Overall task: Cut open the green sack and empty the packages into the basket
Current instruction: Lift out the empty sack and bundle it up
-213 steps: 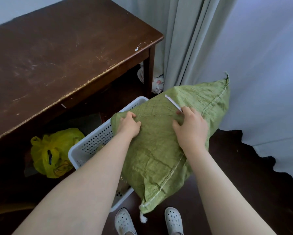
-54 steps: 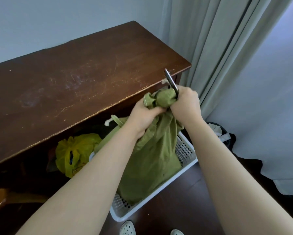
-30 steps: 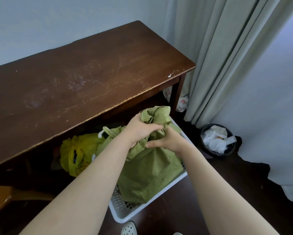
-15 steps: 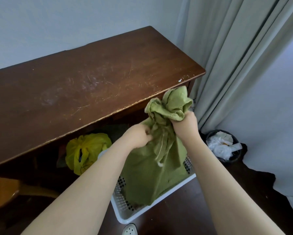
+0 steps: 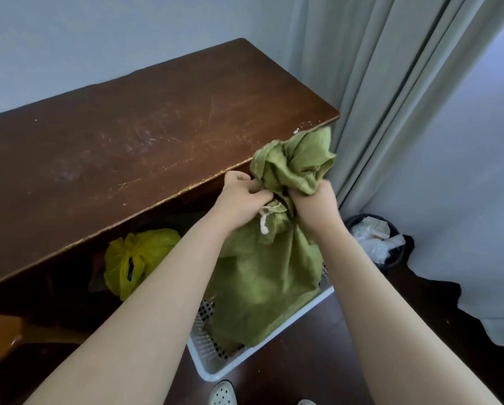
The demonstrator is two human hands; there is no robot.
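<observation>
Our left hand [image 5: 242,197] has its fingers curled into the gathered neck of the green sack [image 5: 268,273], and our right hand [image 5: 315,206] is clenched around the same neck just beside it, with crumpled fabric bunching out above the fist. A white cord [image 5: 263,220] dangles from the gathered cloth below our left hand. The sack hangs from our grip, and its lower end sits inside the white perforated basket [image 5: 215,366] on the dark floor. Behind stands the scratched brown table [image 5: 128,141], with a yellow plastic bag [image 5: 136,258] beneath it. To the right, a black bin [image 5: 376,238] holding paper sits by the grey curtain [image 5: 391,83].
</observation>
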